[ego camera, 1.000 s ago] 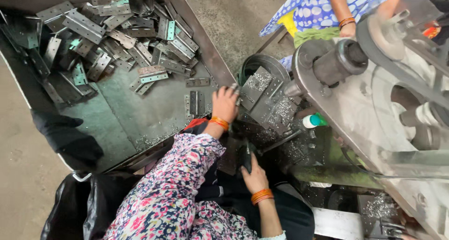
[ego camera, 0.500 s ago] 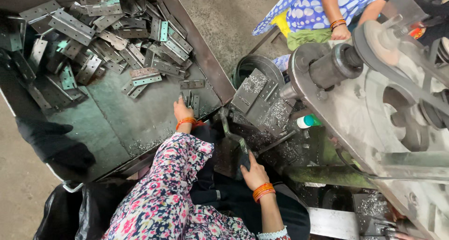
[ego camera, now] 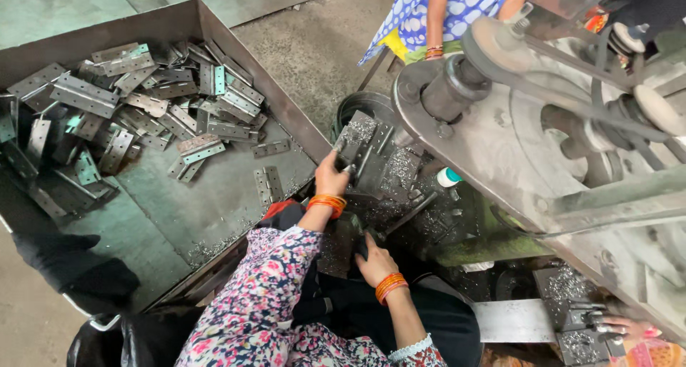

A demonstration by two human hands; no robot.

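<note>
Near the middle of the frame the left hand (ego camera: 331, 175) closes its fingers on a grey metal hinge plate (ego camera: 359, 147) lying on the machine's surface, which is strewn with metal shavings. Just below it the right hand (ego camera: 375, 258) is wrapped around a dark handle (ego camera: 363, 245). At upper left a large metal tray (ego camera: 236, 195) holds a heap of hinges (ego camera: 128, 117), and the big belt-driven machine (ego camera: 543, 138) fills the right side, with another person's hand (ego camera: 629, 329) at lower right.

Left hand (ego camera: 331, 177) grips hinge plate (ego camera: 355, 147); right hand (ego camera: 376, 260) grips lever (ego camera: 366, 244).
</note>
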